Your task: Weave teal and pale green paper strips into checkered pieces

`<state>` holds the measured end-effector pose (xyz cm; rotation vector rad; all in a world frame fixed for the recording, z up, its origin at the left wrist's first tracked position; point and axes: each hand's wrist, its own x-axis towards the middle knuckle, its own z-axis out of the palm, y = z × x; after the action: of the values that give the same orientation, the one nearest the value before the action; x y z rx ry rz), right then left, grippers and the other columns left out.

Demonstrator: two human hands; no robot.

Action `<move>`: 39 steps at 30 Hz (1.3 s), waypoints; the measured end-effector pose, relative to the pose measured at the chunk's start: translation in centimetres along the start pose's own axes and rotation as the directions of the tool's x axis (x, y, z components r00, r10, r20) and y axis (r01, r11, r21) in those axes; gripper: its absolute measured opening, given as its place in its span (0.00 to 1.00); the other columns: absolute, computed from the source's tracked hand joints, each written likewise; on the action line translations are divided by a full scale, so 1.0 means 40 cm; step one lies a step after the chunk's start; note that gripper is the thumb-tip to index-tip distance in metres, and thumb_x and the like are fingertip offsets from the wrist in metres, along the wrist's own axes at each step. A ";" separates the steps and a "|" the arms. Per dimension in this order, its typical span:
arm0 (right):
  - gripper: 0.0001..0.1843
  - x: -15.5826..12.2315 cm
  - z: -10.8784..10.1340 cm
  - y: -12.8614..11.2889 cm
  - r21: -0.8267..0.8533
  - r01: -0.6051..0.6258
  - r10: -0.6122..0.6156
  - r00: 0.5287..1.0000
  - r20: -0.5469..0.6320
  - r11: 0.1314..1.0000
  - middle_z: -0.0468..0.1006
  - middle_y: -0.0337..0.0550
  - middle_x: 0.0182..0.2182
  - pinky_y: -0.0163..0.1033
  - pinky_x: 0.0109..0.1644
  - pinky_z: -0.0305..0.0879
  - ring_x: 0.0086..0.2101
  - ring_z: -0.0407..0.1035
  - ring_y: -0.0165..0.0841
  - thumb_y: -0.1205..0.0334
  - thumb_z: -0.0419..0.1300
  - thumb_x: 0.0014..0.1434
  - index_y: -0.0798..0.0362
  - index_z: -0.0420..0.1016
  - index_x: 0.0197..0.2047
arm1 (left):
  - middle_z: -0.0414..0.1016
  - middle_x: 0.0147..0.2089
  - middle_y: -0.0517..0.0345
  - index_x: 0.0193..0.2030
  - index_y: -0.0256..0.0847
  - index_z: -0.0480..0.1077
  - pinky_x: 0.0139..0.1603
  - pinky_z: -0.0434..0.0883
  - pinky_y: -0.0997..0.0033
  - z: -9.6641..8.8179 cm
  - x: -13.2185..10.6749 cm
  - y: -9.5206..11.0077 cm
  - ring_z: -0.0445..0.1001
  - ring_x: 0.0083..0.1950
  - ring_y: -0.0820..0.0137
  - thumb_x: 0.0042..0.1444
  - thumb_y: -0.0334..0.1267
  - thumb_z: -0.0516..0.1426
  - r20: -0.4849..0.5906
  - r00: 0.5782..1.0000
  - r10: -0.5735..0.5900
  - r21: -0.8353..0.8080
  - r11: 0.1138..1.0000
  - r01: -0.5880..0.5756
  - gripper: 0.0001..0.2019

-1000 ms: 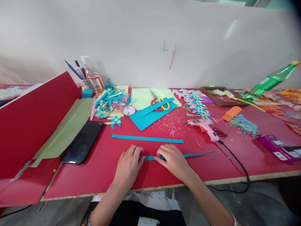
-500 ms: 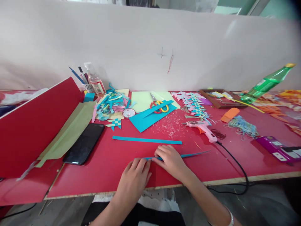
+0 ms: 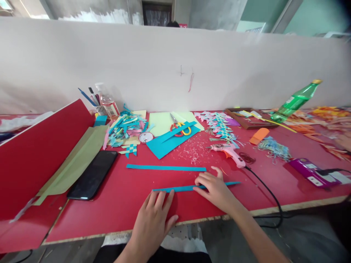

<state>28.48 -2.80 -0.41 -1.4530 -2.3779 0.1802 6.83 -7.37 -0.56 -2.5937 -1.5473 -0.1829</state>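
Note:
A narrow blue paper strip [image 3: 183, 189] lies near the front of the red table, tapering to a thin point at its right. The fingertips of my left hand [image 3: 155, 213] rest on its left part, fingers stretched out and thumb apart. Farther right, my right hand [image 3: 212, 188] has thumb and fingers closed around the strip, with one finger raised. Just beyond lies a second blue strip [image 3: 166, 168], flat and untouched. Behind it, scissors [image 3: 181, 129] with red and yellow handles lie partly under a blue strip, on a blue paper sheet [image 3: 159, 146].
A black phone [image 3: 93, 175] lies left, beside a leaning red board [image 3: 41, 160]. Paper scraps [image 3: 126, 128] are heaped at the back. To the right are a pink glue gun [image 3: 229, 151] with its cord, a purple power strip [image 3: 312, 173] and a tilted green bottle [image 3: 297, 102]. Another person's hand [image 3: 344, 140] shows far right.
My right hand has slid right along the strip, away from my left hand, uncovering more of it. My left thumb has spread outward. The camera view has shifted slightly.

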 end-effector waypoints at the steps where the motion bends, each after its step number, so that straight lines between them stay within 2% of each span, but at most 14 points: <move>1: 0.08 -0.007 -0.002 0.009 -0.002 -0.011 0.011 1.000 -0.006 1.000 0.68 0.33 0.25 0.47 0.52 0.35 0.32 0.63 0.28 0.59 0.50 0.55 0.52 0.62 0.27 | 0.63 0.46 0.54 0.54 0.46 0.57 0.46 0.64 0.62 0.000 0.001 0.000 0.60 0.47 0.63 0.51 0.48 0.48 0.005 1.000 0.000 0.000 1.000 0.000 0.23; 7: 0.07 -0.037 -0.006 0.049 -0.016 -0.046 0.045 0.998 -0.048 0.999 0.69 0.34 0.26 0.46 0.50 0.36 0.32 0.63 0.29 0.59 0.52 0.54 0.51 0.64 0.27 | 0.63 0.47 0.53 0.54 0.47 0.56 0.46 0.63 0.62 -0.002 -0.004 -0.004 0.60 0.48 0.62 0.51 0.47 0.48 -0.007 1.000 0.011 -0.002 1.000 -0.011 0.22; 10: 0.07 -0.038 -0.006 0.046 -0.023 -0.039 0.038 0.999 -0.037 0.999 0.69 0.35 0.27 0.42 0.45 0.44 0.31 0.63 0.29 0.60 0.51 0.55 0.51 0.64 0.28 | 0.64 0.46 0.51 0.52 0.44 0.59 0.46 0.63 0.60 -0.006 0.008 -0.007 0.61 0.47 0.61 0.52 0.46 0.48 -0.041 0.999 0.018 -0.034 0.999 -0.019 0.21; 13: 0.07 -0.024 0.004 0.016 -0.014 0.019 -0.019 1.000 0.010 1.000 0.69 0.37 0.26 0.37 0.38 0.49 0.30 0.61 0.29 0.62 0.50 0.56 0.52 0.65 0.28 | 0.64 0.45 0.49 0.49 0.41 0.61 0.43 0.64 0.61 -0.013 0.050 0.004 0.63 0.45 0.62 0.53 0.44 0.47 -0.058 0.998 0.006 -0.112 0.994 -0.012 0.18; 16: 0.06 -0.005 0.021 -0.029 -0.020 0.069 -0.068 0.997 0.031 0.997 0.68 0.39 0.27 0.35 0.34 0.51 0.30 0.60 0.31 0.64 0.50 0.55 0.53 0.65 0.28 | 0.64 0.45 0.53 0.47 0.43 0.61 0.41 0.64 0.65 -0.015 0.104 0.024 0.63 0.44 0.65 0.53 0.37 0.48 0.006 0.999 0.048 -0.222 0.974 -0.046 0.14; 20: 0.05 0.000 0.027 -0.053 0.019 0.052 -0.053 0.998 0.026 0.998 0.68 0.40 0.27 0.35 0.33 0.53 0.31 0.60 0.32 0.65 0.51 0.54 0.53 0.65 0.28 | 0.66 0.35 0.58 0.34 0.40 0.64 0.36 0.65 0.71 -0.005 0.142 0.031 0.65 0.38 0.69 0.52 0.33 0.49 0.106 0.992 0.073 -0.331 0.943 -0.034 0.05; 26: 0.07 -0.029 0.002 0.002 0.145 -0.018 0.018 1.000 0.003 0.989 0.69 0.40 0.29 0.35 0.36 0.55 0.32 0.61 0.31 0.62 0.50 0.56 0.52 0.66 0.30 | 0.67 0.32 0.59 0.30 0.40 0.64 0.32 0.63 0.75 -0.002 0.141 0.012 0.66 0.33 0.72 0.55 0.35 0.47 0.114 0.990 0.083 -0.362 0.932 -0.036 0.07; 31: 0.07 -0.029 0.003 0.016 0.074 -0.018 0.019 1.000 -0.009 0.997 0.70 0.39 0.28 0.36 0.37 0.54 0.32 0.61 0.31 0.61 0.51 0.55 0.52 0.66 0.29 | 0.67 0.29 0.59 0.29 0.40 0.63 0.27 0.60 0.75 -0.002 0.162 0.027 0.66 0.30 0.71 0.54 0.39 0.47 0.098 0.990 0.105 -0.261 0.962 -0.076 0.08; 34: 0.07 -0.022 0.004 0.021 0.031 -0.010 0.011 1.000 -0.024 0.999 0.70 0.39 0.28 0.37 0.37 0.52 0.32 0.61 0.31 0.59 0.52 0.54 0.52 0.66 0.29 | 0.68 0.29 0.60 0.29 0.40 0.63 0.26 0.59 0.76 -0.001 0.173 0.027 0.67 0.30 0.71 0.54 0.39 0.48 0.125 0.984 0.124 -0.274 0.958 -0.086 0.08; 39: 0.08 -0.026 -0.006 0.048 0.016 -0.029 0.029 0.999 -0.036 0.999 0.71 0.39 0.29 0.37 0.37 0.51 0.32 0.62 0.31 0.58 0.52 0.53 0.51 0.67 0.29 | 0.69 0.30 0.60 0.30 0.41 0.63 0.25 0.58 0.77 -0.003 0.173 0.018 0.67 0.29 0.72 0.53 0.41 0.49 0.166 0.981 0.095 -0.310 0.950 -0.040 0.08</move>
<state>30.60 -2.85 -0.95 -1.4719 -2.3227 0.1777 10.71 -1.70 0.65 -2.9732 -1.5951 -0.2012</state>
